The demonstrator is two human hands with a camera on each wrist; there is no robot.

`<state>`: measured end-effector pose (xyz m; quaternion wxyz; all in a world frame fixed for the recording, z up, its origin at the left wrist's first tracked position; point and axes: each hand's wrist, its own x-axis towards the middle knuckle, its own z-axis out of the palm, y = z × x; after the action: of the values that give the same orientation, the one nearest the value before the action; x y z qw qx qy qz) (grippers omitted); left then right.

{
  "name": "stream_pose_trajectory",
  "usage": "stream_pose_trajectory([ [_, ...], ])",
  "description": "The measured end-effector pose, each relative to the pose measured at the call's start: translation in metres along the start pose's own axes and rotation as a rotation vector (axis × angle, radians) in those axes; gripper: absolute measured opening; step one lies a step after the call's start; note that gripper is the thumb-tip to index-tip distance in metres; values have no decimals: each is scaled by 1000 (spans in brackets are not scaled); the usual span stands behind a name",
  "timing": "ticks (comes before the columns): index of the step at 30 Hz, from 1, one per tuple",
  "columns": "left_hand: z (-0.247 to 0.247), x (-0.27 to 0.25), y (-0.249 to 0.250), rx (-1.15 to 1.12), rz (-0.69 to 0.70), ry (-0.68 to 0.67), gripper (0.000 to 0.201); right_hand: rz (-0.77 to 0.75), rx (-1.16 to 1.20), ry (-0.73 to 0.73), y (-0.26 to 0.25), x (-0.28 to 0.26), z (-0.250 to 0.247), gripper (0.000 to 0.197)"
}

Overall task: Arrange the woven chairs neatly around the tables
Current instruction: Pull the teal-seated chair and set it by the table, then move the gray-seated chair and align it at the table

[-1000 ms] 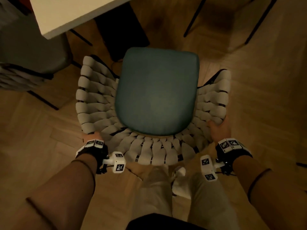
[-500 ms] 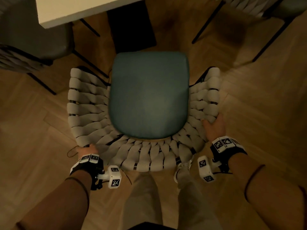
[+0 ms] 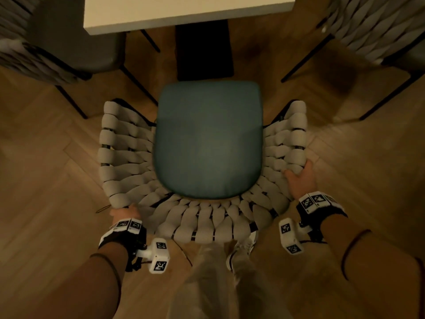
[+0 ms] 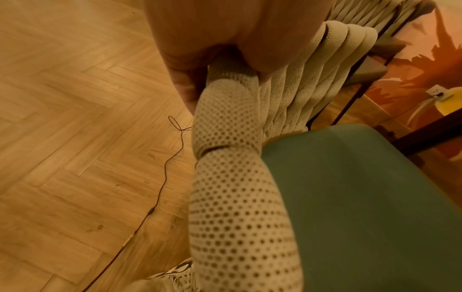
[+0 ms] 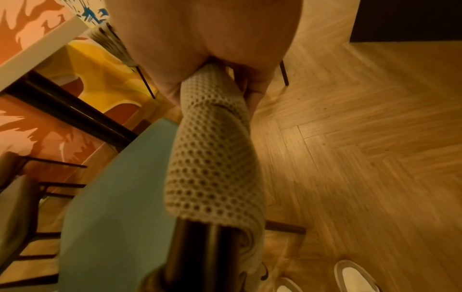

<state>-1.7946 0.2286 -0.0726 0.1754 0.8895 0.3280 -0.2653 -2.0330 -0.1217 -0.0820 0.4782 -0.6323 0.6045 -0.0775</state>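
Firmly, both hands, left hand [image 3: 125,212] and right hand [image 3: 300,180], curl fingers around the woven chair [image 3: 128,162]'s padded perforated-mesh rim, teal cushion [image 3: 208,139] between.

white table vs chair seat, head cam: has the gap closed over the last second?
Yes. The woven chair now faces the white table square-on, its cushion's front edge nearer the dark table base. The head camera moved too, so how far cannot be told.
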Motion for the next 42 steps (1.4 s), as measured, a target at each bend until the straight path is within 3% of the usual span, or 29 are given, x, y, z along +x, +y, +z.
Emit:
stream_pose_trajectory([
  [6, -2, -4, 17, -102, -43, -20, 50, 0, -17, -26, -16, 16, -3, 49],
  [17, 22, -25, 22, -10, 3, -11, 52, 26, -102, -69, -33, 47, -24, 57],
  [21, 16, -30, 24, -45, -50, 20, 68, 34, -113, -83, -32, 42, -23, 58],
  [23, 12, -33, 24, 37, 58, 112, 73, 32, -110, -86, -34, 35, -24, 60],
  [25, 6, -39, 29, 160, 270, 224, 68, 43, -112, -97, -40, 26, -28, 64],
  [27, 0, -49, 44, 240, 455, 250, 62, 66, -82, -107, -40, 16, -34, 68],
  [29, -1, -61, 65, 253, 551, 180, 51, 77, -50, -126, -34, 3, -44, 63],
  [33, 26, -94, 96, 153, 587, -211, 17, 149, -14, -233, -3, -15, -68, 40],
  [36, 63, -125, 106, 253, 662, -453, 18, 207, -138, -410, 27, -22, -100, 16],
  [39, 91, -187, 109, 511, 819, -515, 14, 228, -171, -457, 64, -17, -146, 16],
  [42, 118, -247, 108, 716, 874, -513, 19, 285, -93, -394, 101, -18, -206, 17],
])
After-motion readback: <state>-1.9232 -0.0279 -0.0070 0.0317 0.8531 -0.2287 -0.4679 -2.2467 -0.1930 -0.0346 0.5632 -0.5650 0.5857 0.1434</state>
